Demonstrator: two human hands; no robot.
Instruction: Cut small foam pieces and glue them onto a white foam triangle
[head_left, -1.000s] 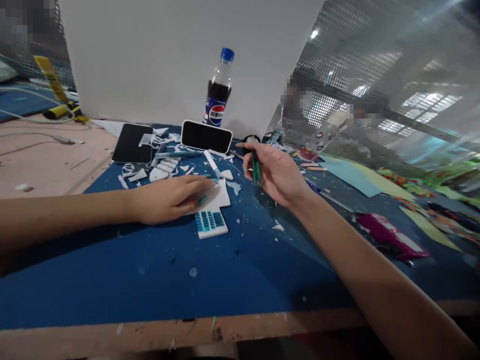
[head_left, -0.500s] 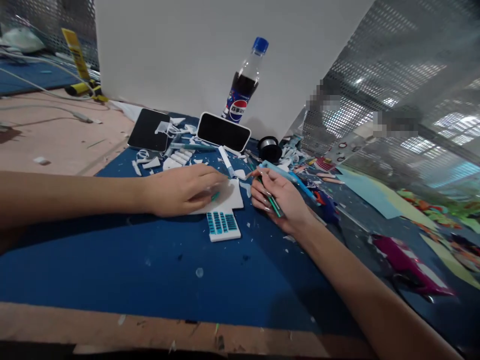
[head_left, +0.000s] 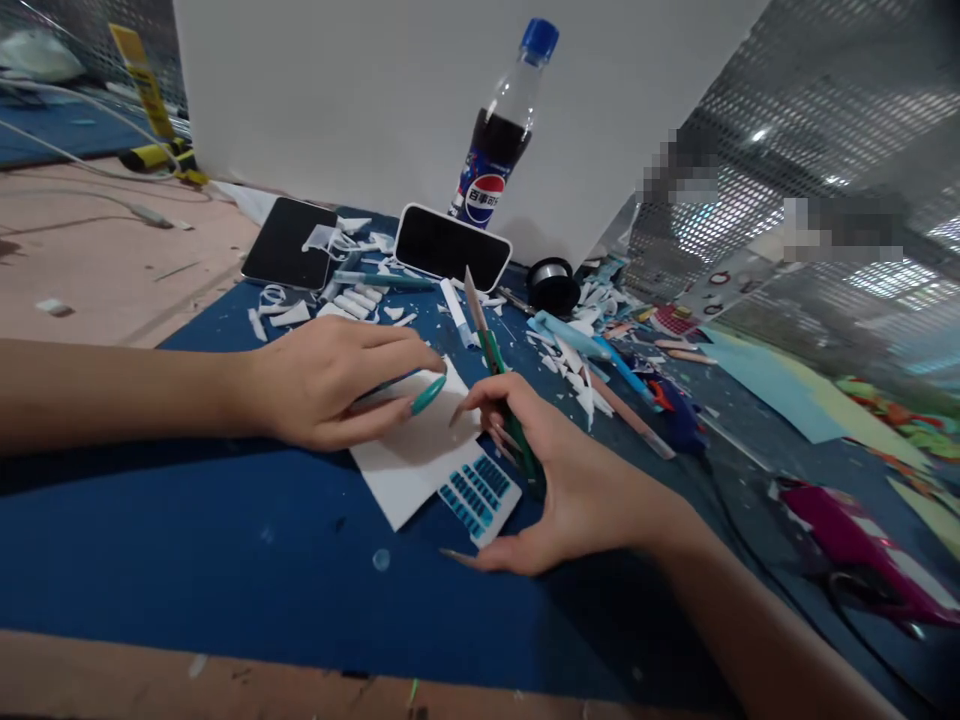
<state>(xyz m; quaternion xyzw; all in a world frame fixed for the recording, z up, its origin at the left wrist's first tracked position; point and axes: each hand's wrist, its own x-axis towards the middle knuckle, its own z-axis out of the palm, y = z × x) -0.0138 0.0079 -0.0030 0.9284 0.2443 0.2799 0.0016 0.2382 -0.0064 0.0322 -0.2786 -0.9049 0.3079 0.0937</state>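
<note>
My left hand (head_left: 337,385) lies with fingers stretched over a white foam board (head_left: 397,480), pressing it on the blue mat (head_left: 247,570). A long teal nail shows at its thumb tip. In my right hand (head_left: 562,470), a green craft knife (head_left: 491,355) is held by curled fingers, its blade pointing away and upward. The right thumb stretches apart, by the near edge of a small white card (head_left: 484,495) with rows of glossy blue pieces. That card lies against the board's right side, partly hidden by the right hand. Whether the right fingers touch it, I cannot tell.
A phone (head_left: 450,250) leans before a cola bottle (head_left: 499,140). Behind my left hand are a black tablet (head_left: 289,240) and white scraps. A wire spool (head_left: 553,285), more scraps (head_left: 581,370), a blue glue gun (head_left: 675,410) and a magenta tool (head_left: 862,550) lie rightward.
The board and card have turned and come nearer. My right hand has moved nearer, its thumb spreading, and the knife's blade now points away. My left hand stays on the board.
</note>
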